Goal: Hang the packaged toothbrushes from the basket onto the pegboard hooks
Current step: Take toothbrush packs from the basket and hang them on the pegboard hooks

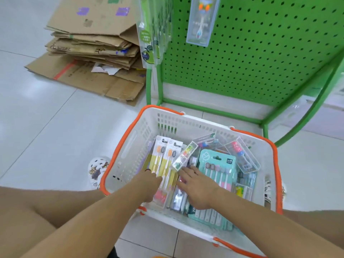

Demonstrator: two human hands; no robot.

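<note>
- Down in the basket (130,146), both our hands are among the packaged toothbrushes, and the basket sits on the floor (55,127) right in front of the pegboard (251,53).
- Our left hand (149,185) reaches into the left side, lying on the yellow packs (163,161); its fingers are tucked down out of sight, so we cannot tell whether they grip anything.
- Our right hand (199,190) lies flat over the middle of the pile, fingers (186,172) straight and slightly spread, touching the packs and curled round nothing.
- A small clear box (184,155) lies tilted just past those fingertips.
- Right of that hand, a teal multipack (217,164) shows a row of brush heads; a second teal pack (208,216) sits under the wrist, near the basket's close wall.
- Clear cases (242,155) with child-style brushes are heaped in the far right corner.
- Up on the pegboard, one clear case (202,21) already hangs, and a bunch of green packs (149,38) hangs at its left edge.
- Flattened cardboard (93,53) is stacked on the floor to the left.
- A patterned shoe (97,170) peeks out beside the basket's left wall.
</note>
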